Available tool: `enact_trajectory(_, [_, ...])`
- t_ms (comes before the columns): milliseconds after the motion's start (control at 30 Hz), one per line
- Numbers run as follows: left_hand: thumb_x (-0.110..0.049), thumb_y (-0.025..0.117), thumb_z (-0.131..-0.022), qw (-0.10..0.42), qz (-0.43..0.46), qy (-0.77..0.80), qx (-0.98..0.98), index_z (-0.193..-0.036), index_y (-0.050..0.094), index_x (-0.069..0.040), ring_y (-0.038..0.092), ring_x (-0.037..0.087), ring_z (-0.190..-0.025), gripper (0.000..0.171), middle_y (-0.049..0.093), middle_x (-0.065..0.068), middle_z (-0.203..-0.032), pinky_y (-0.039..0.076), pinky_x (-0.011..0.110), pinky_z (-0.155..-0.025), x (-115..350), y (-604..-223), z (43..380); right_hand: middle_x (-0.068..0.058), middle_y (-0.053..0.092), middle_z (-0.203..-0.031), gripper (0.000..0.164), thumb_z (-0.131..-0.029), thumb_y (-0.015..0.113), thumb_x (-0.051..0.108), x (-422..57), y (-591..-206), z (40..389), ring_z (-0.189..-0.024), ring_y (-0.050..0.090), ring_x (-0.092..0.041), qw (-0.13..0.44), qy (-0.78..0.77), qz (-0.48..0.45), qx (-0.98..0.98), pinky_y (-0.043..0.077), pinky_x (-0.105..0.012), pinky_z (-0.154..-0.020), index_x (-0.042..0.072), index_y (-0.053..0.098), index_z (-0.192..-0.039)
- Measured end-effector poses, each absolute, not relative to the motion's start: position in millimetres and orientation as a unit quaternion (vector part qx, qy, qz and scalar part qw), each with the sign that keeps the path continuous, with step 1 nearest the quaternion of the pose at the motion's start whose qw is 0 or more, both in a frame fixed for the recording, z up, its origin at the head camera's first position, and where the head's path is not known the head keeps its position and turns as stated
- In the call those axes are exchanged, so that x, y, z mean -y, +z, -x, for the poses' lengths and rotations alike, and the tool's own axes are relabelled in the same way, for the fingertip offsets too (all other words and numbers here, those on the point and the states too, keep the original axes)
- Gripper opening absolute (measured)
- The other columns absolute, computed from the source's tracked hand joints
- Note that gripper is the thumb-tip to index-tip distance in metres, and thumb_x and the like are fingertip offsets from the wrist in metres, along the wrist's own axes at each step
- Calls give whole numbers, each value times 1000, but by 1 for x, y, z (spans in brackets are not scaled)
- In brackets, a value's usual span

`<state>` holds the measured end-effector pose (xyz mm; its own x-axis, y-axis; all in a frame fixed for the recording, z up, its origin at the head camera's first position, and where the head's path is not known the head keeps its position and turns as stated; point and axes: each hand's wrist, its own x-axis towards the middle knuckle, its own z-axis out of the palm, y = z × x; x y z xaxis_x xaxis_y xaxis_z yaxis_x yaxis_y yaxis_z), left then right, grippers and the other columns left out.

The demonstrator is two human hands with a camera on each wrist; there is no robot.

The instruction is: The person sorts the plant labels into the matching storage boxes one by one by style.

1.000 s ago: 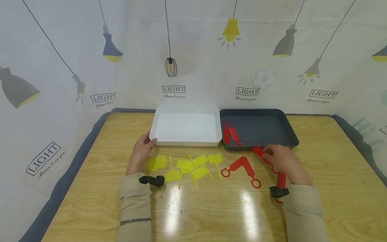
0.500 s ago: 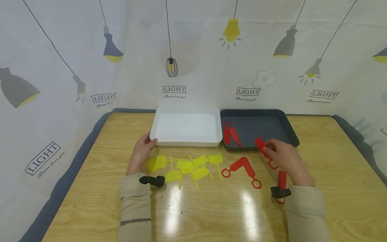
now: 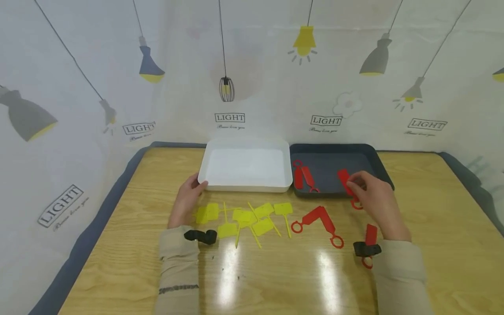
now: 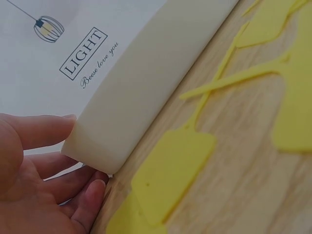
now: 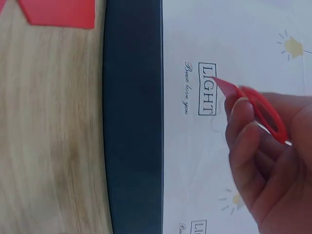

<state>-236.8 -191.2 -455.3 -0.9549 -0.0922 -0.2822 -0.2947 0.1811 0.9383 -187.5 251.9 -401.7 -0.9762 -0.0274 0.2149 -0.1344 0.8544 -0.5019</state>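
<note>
My right hand [image 3: 376,201] pinches a flat red tag with a ring end [image 3: 343,176] over the front edge of the dark grey tray [image 3: 323,194]. In the right wrist view the tag's ring [image 5: 270,117] lies against the fingers. Inside that tray, at its left end, are two red tags [image 3: 308,176]. At the front left corner of the white tray [image 3: 246,188], my left hand [image 3: 185,202] grips the wall, thumb at the rim. Close up, the left wrist view has its fingers [image 4: 92,197] curled around the tray's corner [image 4: 105,151].
Several yellow tags with thin stems [image 3: 263,226] lie in front of the white tray. Two red tags [image 3: 324,218] form a bent shape right of them. Another red tag [image 3: 371,235] lies by the right wrist strap [image 3: 366,249]. A lamp-print cloth [image 3: 267,87] stands behind.
My right hand has lifted the red tag off the table and moved it forward over the dark tray's front edge. My left hand stays on the white tray. The head view has shifted slightly.
</note>
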Motion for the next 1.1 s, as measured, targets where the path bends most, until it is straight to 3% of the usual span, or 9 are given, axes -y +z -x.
enact_trajectory(133, [-33,50,-91,78,121,632,-762,-141,28,-19,29,16,-127,56,30,0,-142,26,36,-103,191,-456,237,-8,63,-92,25,-90,54,25,-250,-402,195,-65,57,-17,102,271,-38,956,44,-34,-59,10,59,-109])
enact_trajectory(400, [-30,49,-92,71,109,630,-765,-141,28,-17,29,15,-127,55,30,1,-142,27,34,-102,191,-457,237,-14,58,-107,28,-90,51,11,-244,-399,213,-80,55,-26,117,269,-56,954,42,-37,-61,7,56,-118])
enact_trajectory(833, [-31,50,-91,76,123,625,-767,-140,29,-16,30,16,-127,56,31,2,-141,26,36,-103,189,-459,237,-13,54,-108,30,-91,50,12,-230,-408,237,-74,56,-22,83,324,-29,942,45,-33,-57,10,54,-121])
enact_trajectory(1100, [-32,50,-91,69,126,628,-765,-140,30,-18,30,15,-126,54,32,1,-141,26,35,-103,190,-456,236,-11,60,-100,23,-93,46,13,-220,-419,252,-70,56,-21,85,344,-24,935,43,-32,-53,10,60,-111])
